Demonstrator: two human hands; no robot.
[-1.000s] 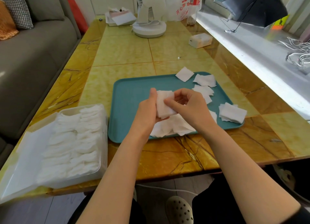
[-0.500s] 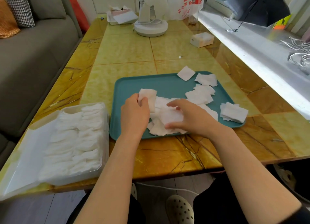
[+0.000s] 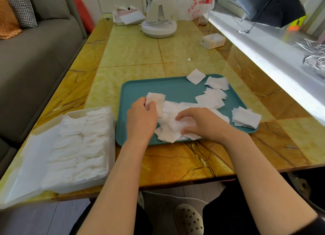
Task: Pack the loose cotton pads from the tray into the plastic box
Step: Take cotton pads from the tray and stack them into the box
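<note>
Two hands work over the teal tray (image 3: 175,88), which sits near the front edge of the bench (image 3: 131,50). A second ago they were raised and pressed together, squaring a small stack of cotton pads (image 3: 157,101). Now they are apart. The left hand (image 3: 141,118) alone grips that stack upright at the tray's left side. The right hand (image 3: 202,123) has dropped onto the heap of pads (image 3: 171,133) at the tray's front edge, fingers arched and thumb tucked under, apparently pinching up the next pad. So this looks like gathering rather than delivery: the held stack grows before it goes to the plastic box (image 3: 110,171). The box stands open at the bench's front left corner, beside the tray, already filled with rows of pads, its lid (image 3: 26,164) lying flat toward the bench's left edge. More loose pads (image 3: 217,83) lie scattered toward the tray's far right corner, and a small pile (image 3: 246,117) overhangs its right rim, so a fair share of the job remains.
</note>
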